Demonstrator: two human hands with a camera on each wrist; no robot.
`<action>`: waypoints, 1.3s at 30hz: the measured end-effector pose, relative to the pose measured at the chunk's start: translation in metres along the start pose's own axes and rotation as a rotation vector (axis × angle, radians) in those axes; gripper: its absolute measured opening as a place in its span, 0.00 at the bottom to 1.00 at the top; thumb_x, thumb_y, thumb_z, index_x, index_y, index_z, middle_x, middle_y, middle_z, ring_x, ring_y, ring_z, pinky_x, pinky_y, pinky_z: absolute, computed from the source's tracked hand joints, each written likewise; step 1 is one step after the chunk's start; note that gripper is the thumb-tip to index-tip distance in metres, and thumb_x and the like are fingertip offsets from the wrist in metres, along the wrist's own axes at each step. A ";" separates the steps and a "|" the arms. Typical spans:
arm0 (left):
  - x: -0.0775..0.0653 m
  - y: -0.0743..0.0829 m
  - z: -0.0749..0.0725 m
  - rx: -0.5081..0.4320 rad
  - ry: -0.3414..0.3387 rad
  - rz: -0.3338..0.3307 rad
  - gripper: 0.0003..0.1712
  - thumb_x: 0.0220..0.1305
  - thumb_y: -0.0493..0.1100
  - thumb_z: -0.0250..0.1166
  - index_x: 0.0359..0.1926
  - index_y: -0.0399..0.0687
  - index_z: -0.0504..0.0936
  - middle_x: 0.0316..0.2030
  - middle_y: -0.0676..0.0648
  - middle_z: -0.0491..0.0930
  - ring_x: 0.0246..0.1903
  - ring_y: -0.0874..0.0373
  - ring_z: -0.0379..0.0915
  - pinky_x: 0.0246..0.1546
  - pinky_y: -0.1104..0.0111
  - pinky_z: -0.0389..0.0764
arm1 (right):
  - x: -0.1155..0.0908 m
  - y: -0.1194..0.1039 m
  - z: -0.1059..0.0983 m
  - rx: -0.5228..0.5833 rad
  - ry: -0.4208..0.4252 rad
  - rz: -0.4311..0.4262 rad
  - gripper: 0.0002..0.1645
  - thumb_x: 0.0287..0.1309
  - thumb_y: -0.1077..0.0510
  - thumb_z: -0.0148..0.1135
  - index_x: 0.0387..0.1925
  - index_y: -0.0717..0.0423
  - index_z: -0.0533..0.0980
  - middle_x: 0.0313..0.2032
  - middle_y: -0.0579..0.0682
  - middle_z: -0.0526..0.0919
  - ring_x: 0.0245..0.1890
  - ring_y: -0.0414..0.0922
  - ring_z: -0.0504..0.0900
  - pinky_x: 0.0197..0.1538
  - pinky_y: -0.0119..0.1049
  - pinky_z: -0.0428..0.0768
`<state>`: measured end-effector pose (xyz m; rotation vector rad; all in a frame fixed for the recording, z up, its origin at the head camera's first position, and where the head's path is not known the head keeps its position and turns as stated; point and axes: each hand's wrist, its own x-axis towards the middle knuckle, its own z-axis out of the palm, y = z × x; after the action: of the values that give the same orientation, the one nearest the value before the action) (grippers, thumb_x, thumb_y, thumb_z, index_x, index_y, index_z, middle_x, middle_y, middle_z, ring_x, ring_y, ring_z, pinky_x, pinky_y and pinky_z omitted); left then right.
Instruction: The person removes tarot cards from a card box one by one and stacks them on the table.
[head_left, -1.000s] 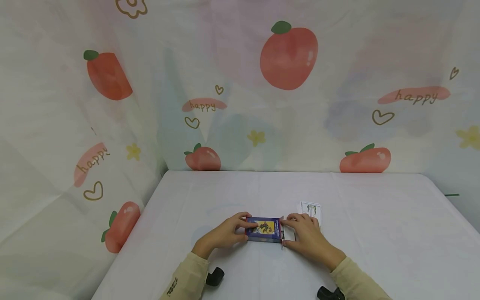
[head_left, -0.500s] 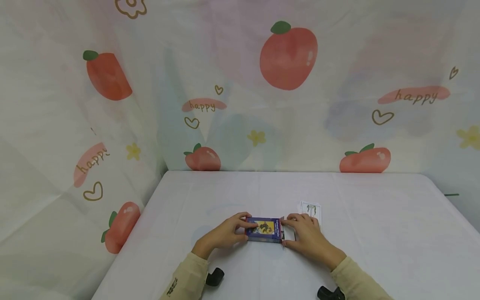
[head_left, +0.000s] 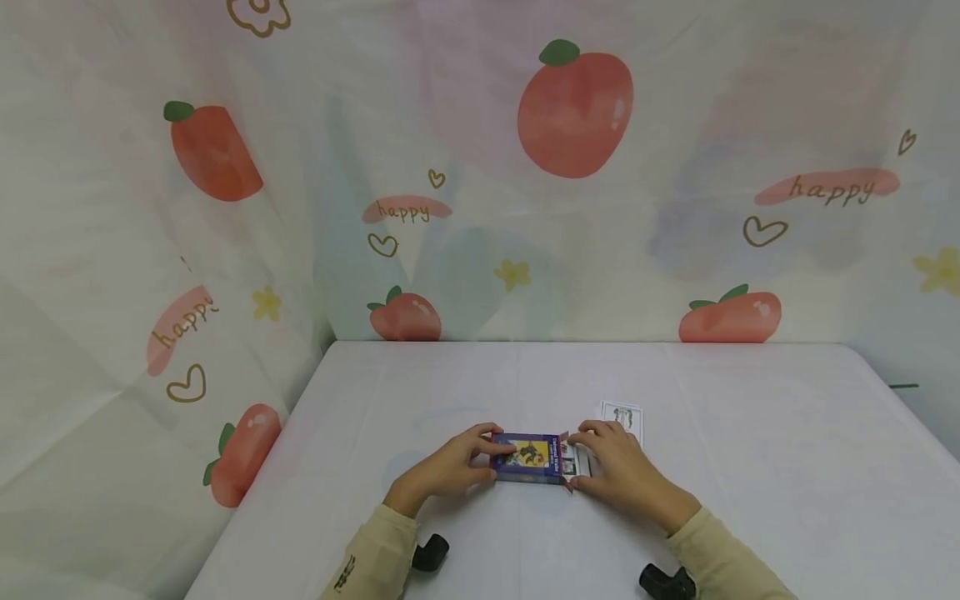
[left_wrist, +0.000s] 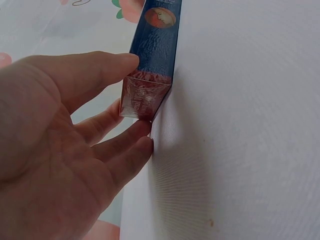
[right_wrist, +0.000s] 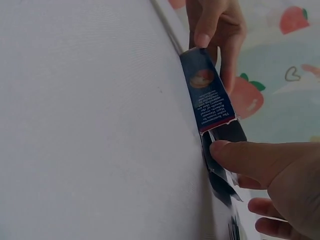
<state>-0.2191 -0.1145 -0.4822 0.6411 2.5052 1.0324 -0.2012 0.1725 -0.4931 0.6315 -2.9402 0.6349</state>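
A blue card box (head_left: 534,454) with a yellow picture on its face lies flat on the table, its right end open and flaps spread. My left hand (head_left: 442,467) grips its closed end, thumb on the near side and index finger on top; in the left wrist view the thumb presses beside the dark red end (left_wrist: 145,97). White printed cards (head_left: 575,461) stick out of the open end. Around them my right hand (head_left: 626,479) pinches, thumb at the near edge and fingers at the far edge. In the right wrist view the thumb (right_wrist: 235,152) is right at the opening.
A few white cards with a green print (head_left: 624,415) lie just behind the right hand, partly hidden by it. A white cloth covers the table (head_left: 765,450), with a fruit-printed curtain (head_left: 480,208) behind. Black wrist devices (head_left: 431,553) show under both sleeves.
My right hand has shifted slightly right and back, and more of the printed cards shows at the box's open end. The left hand and the box stay in place.
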 end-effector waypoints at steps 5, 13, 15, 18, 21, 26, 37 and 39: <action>-0.001 0.000 0.000 -0.010 0.000 0.003 0.25 0.66 0.36 0.67 0.63 0.58 0.81 0.73 0.47 0.64 0.76 0.45 0.56 0.74 0.45 0.63 | 0.000 0.002 -0.004 0.008 -0.004 -0.011 0.33 0.46 0.47 0.80 0.54 0.54 0.81 0.56 0.57 0.81 0.60 0.60 0.75 0.62 0.63 0.73; 0.001 -0.001 0.000 0.008 -0.004 0.015 0.26 0.67 0.37 0.67 0.64 0.58 0.81 0.72 0.47 0.65 0.75 0.45 0.58 0.73 0.46 0.64 | -0.002 0.005 -0.011 0.010 0.008 -0.058 0.32 0.45 0.51 0.80 0.53 0.58 0.81 0.54 0.59 0.82 0.57 0.61 0.77 0.60 0.62 0.75; 0.001 -0.001 0.000 0.012 -0.004 0.015 0.26 0.66 0.37 0.67 0.64 0.58 0.81 0.72 0.48 0.65 0.75 0.46 0.58 0.74 0.46 0.64 | -0.002 0.006 -0.013 0.010 0.013 -0.067 0.32 0.45 0.52 0.80 0.52 0.59 0.81 0.54 0.59 0.83 0.56 0.61 0.78 0.59 0.61 0.76; 0.001 -0.001 0.000 0.021 -0.004 0.015 0.26 0.66 0.37 0.67 0.64 0.58 0.81 0.72 0.48 0.65 0.75 0.46 0.58 0.73 0.46 0.64 | -0.002 0.006 -0.015 0.015 0.010 -0.072 0.31 0.45 0.53 0.80 0.52 0.59 0.81 0.53 0.59 0.84 0.55 0.60 0.79 0.58 0.60 0.77; 0.001 -0.002 0.000 0.030 -0.006 0.015 0.26 0.67 0.36 0.67 0.64 0.59 0.80 0.72 0.48 0.64 0.74 0.46 0.58 0.73 0.46 0.65 | -0.002 0.007 -0.016 0.020 -0.006 -0.062 0.31 0.45 0.53 0.80 0.52 0.60 0.80 0.52 0.58 0.85 0.54 0.58 0.79 0.59 0.59 0.77; 0.000 -0.002 0.000 0.021 -0.011 -0.001 0.26 0.67 0.37 0.67 0.64 0.60 0.81 0.72 0.49 0.65 0.75 0.46 0.58 0.74 0.46 0.64 | -0.002 0.007 -0.019 0.058 -0.041 -0.045 0.32 0.46 0.55 0.79 0.53 0.62 0.80 0.47 0.55 0.86 0.49 0.53 0.82 0.56 0.54 0.80; 0.000 -0.002 -0.001 0.032 -0.010 0.036 0.26 0.67 0.37 0.67 0.65 0.58 0.80 0.73 0.46 0.64 0.75 0.45 0.58 0.73 0.45 0.64 | -0.001 0.010 -0.027 0.112 -0.099 -0.006 0.33 0.46 0.55 0.79 0.55 0.58 0.78 0.33 0.42 0.83 0.32 0.36 0.75 0.37 0.34 0.76; 0.000 -0.003 -0.001 0.028 -0.012 0.037 0.26 0.67 0.37 0.67 0.65 0.58 0.80 0.72 0.46 0.65 0.74 0.45 0.59 0.73 0.45 0.64 | -0.002 0.011 -0.027 0.116 -0.096 -0.012 0.32 0.46 0.56 0.79 0.54 0.59 0.79 0.32 0.41 0.83 0.31 0.36 0.74 0.36 0.33 0.75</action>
<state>-0.2199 -0.1169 -0.4838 0.7019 2.5101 1.0045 -0.2048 0.1931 -0.4732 0.7082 -3.0020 0.8003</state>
